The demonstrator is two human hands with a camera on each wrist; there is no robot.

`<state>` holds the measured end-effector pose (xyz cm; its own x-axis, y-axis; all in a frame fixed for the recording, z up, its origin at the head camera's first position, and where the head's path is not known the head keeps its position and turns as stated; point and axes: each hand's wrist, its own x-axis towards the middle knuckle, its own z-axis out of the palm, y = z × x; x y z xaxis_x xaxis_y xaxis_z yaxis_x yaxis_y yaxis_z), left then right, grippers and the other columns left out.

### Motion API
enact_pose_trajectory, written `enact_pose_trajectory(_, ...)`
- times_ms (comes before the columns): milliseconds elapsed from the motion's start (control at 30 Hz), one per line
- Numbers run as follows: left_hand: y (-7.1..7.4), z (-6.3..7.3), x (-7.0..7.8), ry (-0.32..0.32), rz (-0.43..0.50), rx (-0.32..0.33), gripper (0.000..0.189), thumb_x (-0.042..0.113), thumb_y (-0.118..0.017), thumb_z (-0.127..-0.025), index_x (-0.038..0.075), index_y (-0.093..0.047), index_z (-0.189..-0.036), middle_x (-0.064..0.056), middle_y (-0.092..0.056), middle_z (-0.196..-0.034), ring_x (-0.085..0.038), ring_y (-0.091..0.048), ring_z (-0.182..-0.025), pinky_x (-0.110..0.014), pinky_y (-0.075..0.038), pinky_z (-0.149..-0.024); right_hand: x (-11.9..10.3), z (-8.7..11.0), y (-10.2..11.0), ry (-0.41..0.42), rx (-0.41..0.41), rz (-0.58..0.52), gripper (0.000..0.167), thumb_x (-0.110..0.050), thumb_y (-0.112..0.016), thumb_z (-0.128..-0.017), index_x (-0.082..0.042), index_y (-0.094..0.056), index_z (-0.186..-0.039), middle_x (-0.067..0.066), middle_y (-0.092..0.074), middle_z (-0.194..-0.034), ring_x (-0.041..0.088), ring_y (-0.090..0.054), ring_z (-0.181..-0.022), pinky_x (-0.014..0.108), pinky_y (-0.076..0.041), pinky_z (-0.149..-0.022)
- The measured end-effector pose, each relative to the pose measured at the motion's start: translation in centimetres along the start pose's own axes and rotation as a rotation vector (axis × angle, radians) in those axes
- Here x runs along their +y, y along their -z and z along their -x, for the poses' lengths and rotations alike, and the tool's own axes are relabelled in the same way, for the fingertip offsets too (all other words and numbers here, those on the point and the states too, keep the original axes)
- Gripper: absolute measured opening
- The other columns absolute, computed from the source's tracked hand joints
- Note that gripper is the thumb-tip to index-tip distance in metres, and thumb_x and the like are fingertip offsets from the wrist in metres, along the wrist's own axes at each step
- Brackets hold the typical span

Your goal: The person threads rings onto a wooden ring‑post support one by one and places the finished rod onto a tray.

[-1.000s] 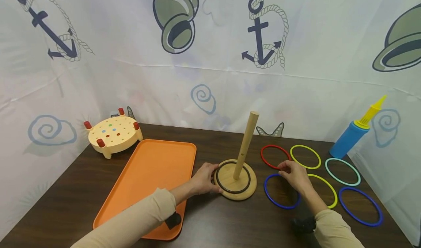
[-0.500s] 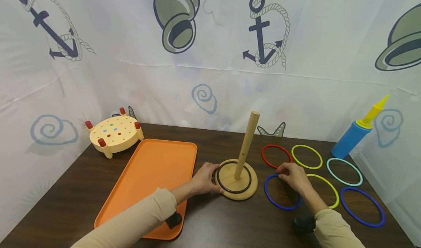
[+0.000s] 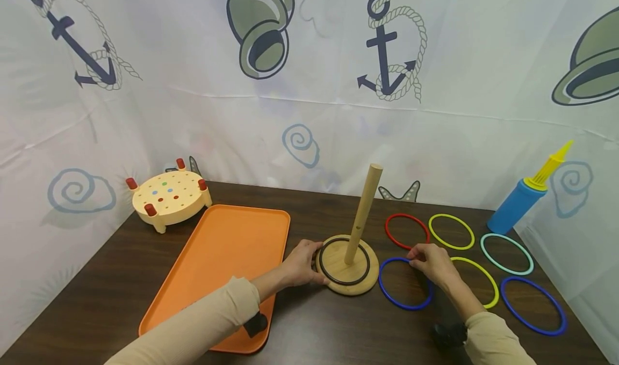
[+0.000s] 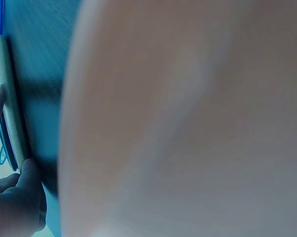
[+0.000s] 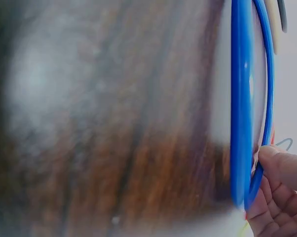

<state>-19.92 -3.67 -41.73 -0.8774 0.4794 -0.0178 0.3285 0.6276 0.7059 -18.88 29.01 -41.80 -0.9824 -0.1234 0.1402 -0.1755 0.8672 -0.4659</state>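
Observation:
A round wooden base with an upright wooden post stands mid-table. Around the post's foot a thin black ring lies flat on the base. My left hand grips the base's left edge; the left wrist view shows thumb and fingers at its rim. To the right, my right hand pinches a blue ring at its far side, between thumb and fingers. Large in the right wrist view, the same blue ring stretches away from the fingertips.
Beyond my right hand lie a red ring, yellow rings, a mint ring and another blue ring. A blue-yellow hand pump stands back right. An orange tray and a pegged round stool occupy the left.
The blue ring in my right hand has shifted left toward the wooden base. My left hand keeps its place on the base.

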Motion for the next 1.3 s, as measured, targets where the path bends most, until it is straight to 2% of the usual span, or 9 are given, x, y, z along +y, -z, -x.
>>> enact_pose_trajectory(200, -0.1, -0.1, -0.1, -0.001, -0.009, 0.002, 0.081, 0.018, -0.084, -0.069, -0.009, -0.043, -0.134, -0.021, -0.046, -0.124, -0.031, -0.046, -0.112, -0.045, -0.041, -0.097, 0.3, 0.5, 0.3, -0.032, 0.008, -0.014, 0.006, -0.002, -0.072, -0.078, -0.006, -0.068, -0.08, 0.002, -0.066, -0.076, 0.015, -0.056, -0.071, 0.034, -0.046, -0.065)
enact_pose_trajectory(467, -0.1, -0.1, -0.1, -0.01, -0.009, 0.005, 0.082, 0.018, -0.085, -0.068, -0.01, -0.044, -0.133, -0.021, -0.047, -0.123, -0.031, -0.046, -0.113, -0.045, -0.041, -0.096, 0.4, 0.9, 1.3, -0.045, 0.046, -0.027, 0.004, -0.004, -0.071, -0.079, -0.004, -0.068, -0.082, 0.003, -0.065, -0.077, 0.014, -0.053, -0.069, 0.027, -0.044, -0.059)
enact_pose_trajectory(633, 0.0, -0.1, -0.1, 0.001, -0.001, 0.008, 0.083, 0.018, -0.085, -0.068, -0.009, -0.043, -0.134, -0.021, -0.046, -0.123, -0.03, -0.047, -0.111, -0.044, -0.042, -0.095, 0.2, 1.0, 2.0, -0.069, 0.058, -0.072, 0.002, -0.003, -0.068, -0.082, -0.002, -0.068, -0.084, 0.005, -0.065, -0.077, 0.014, -0.053, -0.069, 0.025, -0.043, -0.057)
enact_pose_trajectory(867, -0.1, -0.1, -0.2, 0.005, 0.011, 0.006, 0.083, 0.018, -0.085, -0.068, -0.01, -0.043, -0.134, -0.022, -0.045, -0.123, -0.029, -0.05, -0.106, -0.041, -0.046, -0.09, -0.3, 0.7, 3.0, -0.069, 0.127, -0.171, 0.008, -0.004, -0.066, -0.085, 0.001, -0.067, -0.091, 0.005, -0.064, -0.076, 0.007, -0.051, -0.064, 0.022, -0.042, -0.054)
enact_pose_trajectory(1100, -0.2, -0.2, -0.3, 0.011, 0.017, 0.003, 0.083, 0.019, -0.084, -0.069, -0.009, -0.043, -0.135, -0.021, -0.045, -0.123, -0.028, -0.05, -0.106, -0.041, -0.046, -0.09, -2.2, 0.5, 4.5, -0.086, 0.2, -0.3, 0.017, -0.008, -0.065, -0.088, 0.006, -0.066, -0.098, 0.01, -0.066, -0.081, 0.0, -0.051, -0.066, 0.018, -0.044, -0.056)
enact_pose_trajectory(1300, -0.2, -0.2, -0.4, 0.012, 0.012, 0.001, 0.084, 0.021, -0.084, -0.069, -0.008, -0.042, -0.136, -0.02, -0.045, -0.124, -0.028, -0.048, -0.109, -0.042, -0.044, -0.093, -4.4, 0.3, 6.3, -0.077, 0.249, -0.426, 0.027, -0.017, -0.064, -0.09, 0.006, -0.064, -0.103, -0.008, -0.065, -0.077, -0.002, -0.055, -0.07, 0.016, -0.047, -0.063)
